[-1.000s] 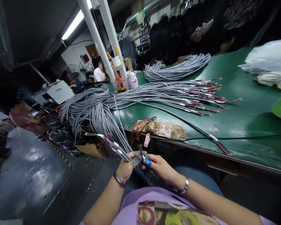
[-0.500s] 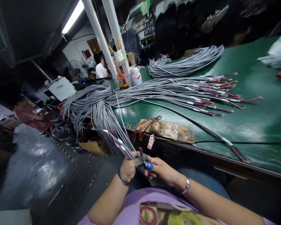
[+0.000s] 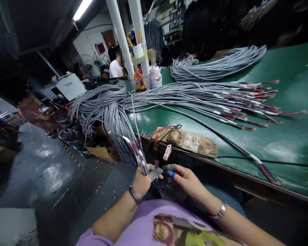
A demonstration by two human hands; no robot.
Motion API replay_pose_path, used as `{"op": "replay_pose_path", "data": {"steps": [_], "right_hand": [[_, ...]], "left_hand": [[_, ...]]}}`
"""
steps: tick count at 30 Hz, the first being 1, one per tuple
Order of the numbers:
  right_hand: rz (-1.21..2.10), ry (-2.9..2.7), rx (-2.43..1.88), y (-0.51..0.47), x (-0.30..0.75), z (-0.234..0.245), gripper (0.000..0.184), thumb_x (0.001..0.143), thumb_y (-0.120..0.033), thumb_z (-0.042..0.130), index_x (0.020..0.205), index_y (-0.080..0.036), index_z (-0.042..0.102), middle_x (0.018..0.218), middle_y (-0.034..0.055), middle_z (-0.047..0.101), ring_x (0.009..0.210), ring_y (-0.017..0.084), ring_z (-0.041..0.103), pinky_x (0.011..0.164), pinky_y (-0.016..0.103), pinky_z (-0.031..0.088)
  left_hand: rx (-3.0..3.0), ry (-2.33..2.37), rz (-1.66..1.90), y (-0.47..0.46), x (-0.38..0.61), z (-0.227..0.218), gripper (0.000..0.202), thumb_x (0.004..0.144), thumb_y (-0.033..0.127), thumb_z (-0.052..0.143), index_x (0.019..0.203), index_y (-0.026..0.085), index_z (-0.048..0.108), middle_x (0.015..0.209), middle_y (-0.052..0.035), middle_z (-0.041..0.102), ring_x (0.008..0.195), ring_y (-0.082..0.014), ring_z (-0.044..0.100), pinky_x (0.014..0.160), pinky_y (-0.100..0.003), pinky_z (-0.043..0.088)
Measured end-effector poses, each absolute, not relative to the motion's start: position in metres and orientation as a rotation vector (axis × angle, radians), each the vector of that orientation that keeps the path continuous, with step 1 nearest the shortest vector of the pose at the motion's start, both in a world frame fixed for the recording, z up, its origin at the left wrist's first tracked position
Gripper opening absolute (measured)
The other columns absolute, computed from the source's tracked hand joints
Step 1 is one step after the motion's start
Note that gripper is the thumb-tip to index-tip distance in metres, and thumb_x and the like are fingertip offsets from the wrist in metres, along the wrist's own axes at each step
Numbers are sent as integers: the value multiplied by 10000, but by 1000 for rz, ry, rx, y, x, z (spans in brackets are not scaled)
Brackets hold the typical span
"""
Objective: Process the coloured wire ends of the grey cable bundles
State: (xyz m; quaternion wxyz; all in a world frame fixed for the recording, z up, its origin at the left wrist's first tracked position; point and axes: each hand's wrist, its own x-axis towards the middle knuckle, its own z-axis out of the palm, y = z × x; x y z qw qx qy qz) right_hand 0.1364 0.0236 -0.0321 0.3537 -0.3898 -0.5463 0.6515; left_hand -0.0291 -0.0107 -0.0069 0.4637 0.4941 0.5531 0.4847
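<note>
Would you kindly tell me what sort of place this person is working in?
Probably a cable workshop: many grey cables, some with coloured wires showing at their ends, lie across a long green table, and yellow-and-black tape marks the floor.

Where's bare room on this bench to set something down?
Green tabletop lies bare right of the fanned wire ends, behind the black cable; a smaller patch sits between the lone grey cable and taped board. Crowded: left, under heaped grey cables.
</note>
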Motion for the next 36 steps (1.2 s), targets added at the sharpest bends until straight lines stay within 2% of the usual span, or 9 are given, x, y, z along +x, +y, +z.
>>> {"op": "replay_pose_path", "data": {"steps": [2, 4, 8, 12, 18, 23, 25, 29, 36], "right_hand": [[1614, -1444, -939, 25, 136, -24, 382, 727, -508, 641, 902, -168, 627, 786, 36, 659, 650, 143, 560, 585, 261, 432], [1617, -1487, -862, 25, 132, -17, 351, 732, -485, 655, 883, -173, 598, 738, 28, 661, 651, 149, 574, 600, 266, 437], [1703, -1447, -841, 23, 120, -8, 358, 693, -499, 690, 749, -182, 532, 567, -13, 603, 530, 132, 547, 518, 252, 386], [1828, -1346, -785, 22, 121, -8, 367, 719, -520, 657, 748, -172, 543, 552, -4, 601, 528, 129, 542, 507, 246, 334], [1869, -1160, -842, 23, 125, -15, 413, 599, -513, 754, 704, -152, 582, 561, -31, 535, 480, 73, 397, 485, 236, 306], [1938, -1249, -696, 22, 119, -9, 392, 668, -536, 693, 708, -180, 534, 540, -8, 591, 480, 129, 514, 512, 272, 383], [1937, -1266, -668, 24, 118, -10, 392, 702, -558, 650, 702, -188, 523, 518, -7, 585, 477, 140, 519, 510, 279, 385], [1716, -1266, -871, 28, 119, -17, 409, 668, -550, 685, 624, -173, 532, 512, -30, 505, 483, 93, 398, 476, 244, 297], [1657, -1227, -888, 28, 119, -22, 400, 650, -545, 702, 654, -172, 561, 575, -22, 497, 545, 102, 375, 510, 246, 308]], "left_hand": [[1265, 1375, 1162, -13, -30, -5, 255, 755, 350, 666, 618, 139, 705, 572, -35, 646, 548, -115, 506, 559, -232, 386], [1323, 1385, 1114, -14, -29, -2, 266, 751, 360, 664, 606, 139, 693, 542, -23, 625, 534, -113, 497, 539, -228, 377], [1452, 1396, 970, -16, -28, 5, 278, 742, 367, 663, 588, 135, 667, 560, -23, 624, 537, -119, 512, 529, -226, 390], [1420, 1338, 911, -15, -30, 9, 328, 743, 420, 660, 581, 135, 643, 559, -36, 625, 532, -127, 541, 553, -241, 436], [1236, 1263, 916, -11, -35, 9, 363, 703, 469, 688, 592, 131, 614, 516, -35, 614, 447, -110, 537, 475, -222, 450], [1270, 1302, 767, -10, -31, 4, 285, 640, 384, 750, 594, 142, 606, 467, -9, 598, 406, -110, 525, 430, -217, 439], [1254, 1314, 836, -11, -29, 1, 279, 661, 378, 733, 591, 143, 602, 477, -10, 602, 420, -114, 537, 450, -225, 454], [1128, 1315, 1110, -11, -26, -6, 302, 706, 404, 696, 608, 133, 607, 519, -27, 626, 469, -123, 566, 493, -237, 474], [970, 1304, 1274, -7, -23, -6, 314, 684, 413, 716, 625, 126, 603, 510, -15, 609, 458, -112, 551, 490, -232, 475]]}}
